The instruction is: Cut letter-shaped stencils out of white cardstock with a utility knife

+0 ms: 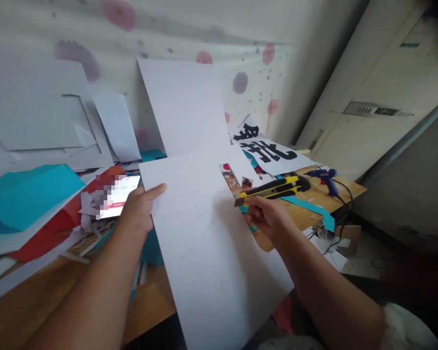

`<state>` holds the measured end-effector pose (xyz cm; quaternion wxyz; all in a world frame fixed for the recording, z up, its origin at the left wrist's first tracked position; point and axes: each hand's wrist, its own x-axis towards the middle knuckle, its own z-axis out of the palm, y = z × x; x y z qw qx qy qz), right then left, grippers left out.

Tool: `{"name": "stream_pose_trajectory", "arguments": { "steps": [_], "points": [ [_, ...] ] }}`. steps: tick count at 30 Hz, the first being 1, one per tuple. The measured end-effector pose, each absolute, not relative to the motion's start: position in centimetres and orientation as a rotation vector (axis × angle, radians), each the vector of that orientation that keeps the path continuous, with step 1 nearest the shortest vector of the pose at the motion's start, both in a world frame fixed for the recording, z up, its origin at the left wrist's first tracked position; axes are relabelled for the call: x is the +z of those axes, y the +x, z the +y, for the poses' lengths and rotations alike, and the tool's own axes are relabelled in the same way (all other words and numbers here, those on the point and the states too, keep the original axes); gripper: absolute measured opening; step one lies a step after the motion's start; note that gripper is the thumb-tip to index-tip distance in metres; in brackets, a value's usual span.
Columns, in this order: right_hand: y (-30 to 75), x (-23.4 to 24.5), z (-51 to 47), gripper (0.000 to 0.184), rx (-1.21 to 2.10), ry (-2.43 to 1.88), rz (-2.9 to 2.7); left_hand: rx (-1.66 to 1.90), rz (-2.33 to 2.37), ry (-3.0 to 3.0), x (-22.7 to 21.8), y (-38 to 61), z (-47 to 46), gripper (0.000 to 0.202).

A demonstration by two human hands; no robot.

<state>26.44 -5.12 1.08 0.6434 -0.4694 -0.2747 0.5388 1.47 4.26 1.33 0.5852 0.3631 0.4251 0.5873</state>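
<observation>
A large white foam board or card sheet [200, 233] with faint marks and cut-out notches in its right side lies before me and overhangs the table's near edge. My left hand [138, 209] is closed on the sheet's left edge, thumb on top and fingers hidden beneath. In my right hand [264, 216] is a yellow and black utility knife [272, 189]. Its blade points left, over the sheet's right edge; whether it touches cannot be made out. Just left of my left hand sits a phone [111, 211] with a lit screen.
Another white sheet [186, 102] leans at the back, beside paper with large black characters [270, 150]. A blue hot glue gun [323, 177] with a dark cord stands right on the wooden table [149, 301]. Turquoise [29, 194] and red sheets [58, 233] and paper scraps fill the left.
</observation>
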Motion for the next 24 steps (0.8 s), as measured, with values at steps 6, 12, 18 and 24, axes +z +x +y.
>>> {"name": "stream_pose_trajectory", "arguments": {
  "steps": [6,12,18,24],
  "points": [
    [25.7,1.1,-5.0,0.026,1.152,-1.037,-0.657,1.357,0.971,0.839,0.6,1.4,4.7,0.042],
    [24.6,-1.1,-5.0,0.023,0.752,-1.086,-0.817,1.36,0.935,0.836,1.1,1.7,4.3,0.038],
    [24.1,-3.0,-4.6,0.018,0.409,-1.177,-0.982,1.346,0.952,0.833,0.9,1.8,4.3,0.042],
    [24.2,-3.8,-4.4,0.015,0.273,-1.155,-1.104,1.353,0.967,0.836,0.9,1.7,4.3,0.048]
  ]
}}
